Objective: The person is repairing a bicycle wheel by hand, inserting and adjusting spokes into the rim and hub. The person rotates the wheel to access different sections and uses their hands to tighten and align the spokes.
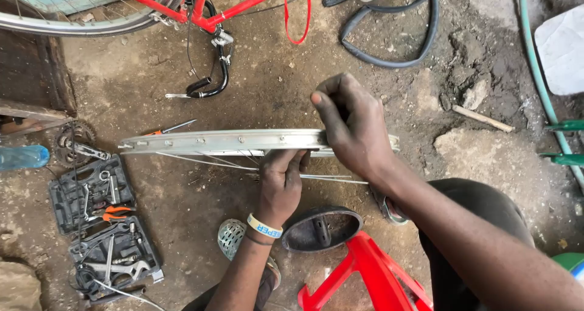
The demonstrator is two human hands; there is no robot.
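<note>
Rim (219, 142), silver, spokes trailing, edge-on at centre above dirt floor (182, 92). Left hand (281, 183) from 6 o'clock, fingers curled up around rim's underside. Right hand (351, 124) from 4 o'clock, fingers closed over rim's top edge. Open tool case (100, 226) at 8 o'clock; red bicycle frame (201, 10) at 11 o'clock; black tube (395, 37) at 1 o'clock.

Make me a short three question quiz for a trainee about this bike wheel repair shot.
1. True or false: both hands touch the wheel rim.
2. Which hand grips the rim from below? A) left hand B) right hand
3. What lies open on the ground at the left?

Key: 1 true. 2 A. 3 A dark tool case with tools in it.
</note>
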